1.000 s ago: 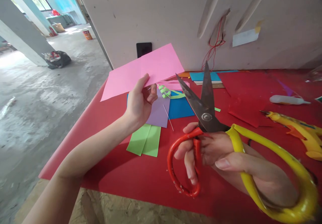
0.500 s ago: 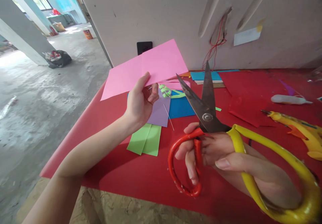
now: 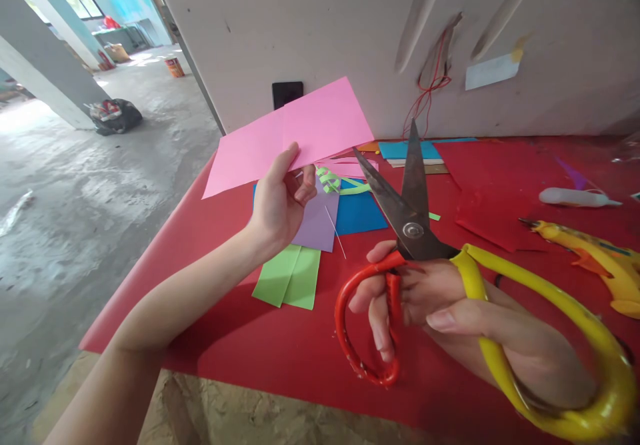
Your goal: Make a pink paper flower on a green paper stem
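My left hand (image 3: 283, 202) pinches the lower edge of a creased sheet of pink paper (image 3: 320, 122), thumb on top, and holds it up over the table. My right hand (image 3: 480, 325) grips scissors (image 3: 413, 230) with one red and one yellow handle. Their dark blades are spread and point upward, with the left tip close to the paper's lower right corner. Below the pink paper lie a curled green paper strip (image 3: 329, 180), a purple sheet (image 3: 315, 222), a blue sheet (image 3: 363, 212) and two light green pieces (image 3: 290, 278). A thin white stick (image 3: 335, 232) lies among them.
The red-covered table (image 3: 240, 338) meets a pale wall (image 3: 350, 25) behind. On the right are a yellow glue gun (image 3: 590, 252), a white nozzle bottle (image 3: 577, 197) and red sheets (image 3: 495, 198). A black phone-like object (image 3: 287, 94) leans at the wall. Concrete floor (image 3: 165, 118) lies left.
Almost everything holds still. The pink paper has shifted very slightly to the right, and the scissors have risen a touch with their blades still apart.
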Motion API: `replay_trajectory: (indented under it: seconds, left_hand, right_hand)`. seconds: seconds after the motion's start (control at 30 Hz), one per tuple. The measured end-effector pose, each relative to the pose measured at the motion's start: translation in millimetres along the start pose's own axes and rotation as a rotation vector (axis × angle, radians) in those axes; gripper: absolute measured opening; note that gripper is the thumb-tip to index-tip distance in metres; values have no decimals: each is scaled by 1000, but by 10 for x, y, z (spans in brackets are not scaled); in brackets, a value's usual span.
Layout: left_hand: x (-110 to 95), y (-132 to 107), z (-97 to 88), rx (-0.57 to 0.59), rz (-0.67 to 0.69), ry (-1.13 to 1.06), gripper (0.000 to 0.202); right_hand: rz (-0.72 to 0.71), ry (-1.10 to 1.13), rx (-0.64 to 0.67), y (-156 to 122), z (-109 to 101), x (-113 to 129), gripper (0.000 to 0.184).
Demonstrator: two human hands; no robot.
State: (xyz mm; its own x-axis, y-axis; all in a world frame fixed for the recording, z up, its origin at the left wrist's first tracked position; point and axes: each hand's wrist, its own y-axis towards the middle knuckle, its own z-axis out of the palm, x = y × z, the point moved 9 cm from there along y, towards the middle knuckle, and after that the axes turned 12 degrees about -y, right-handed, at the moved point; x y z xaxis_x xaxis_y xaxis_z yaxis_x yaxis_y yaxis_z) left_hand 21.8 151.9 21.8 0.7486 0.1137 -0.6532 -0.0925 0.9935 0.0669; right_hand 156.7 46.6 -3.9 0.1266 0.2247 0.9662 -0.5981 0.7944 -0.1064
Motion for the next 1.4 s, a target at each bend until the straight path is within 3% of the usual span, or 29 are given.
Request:
replay_trajectory:
  seconds: [0.13,0.43,0.7,1.03,1.4]
  left_hand:
    - [28,-29,13,46,-10,69,49]
    - [65,-153,52,145,62,287,54]
    - [238,-365,148,332,39,368,47]
    - [239,-456,190,382,-16,482,54]
    - [213,-472,248,426,1,470,53]
  right_hand:
    - [-58,116,130,-12,83,46,34]
    - [-81,143,60,62,50,3,17]
    - [-123,84,-166,56,-148,-44,29]
    - [-191,65,-196,52,-75,91,25]
    - [-128,1,-221,-67,-92,-24,30]
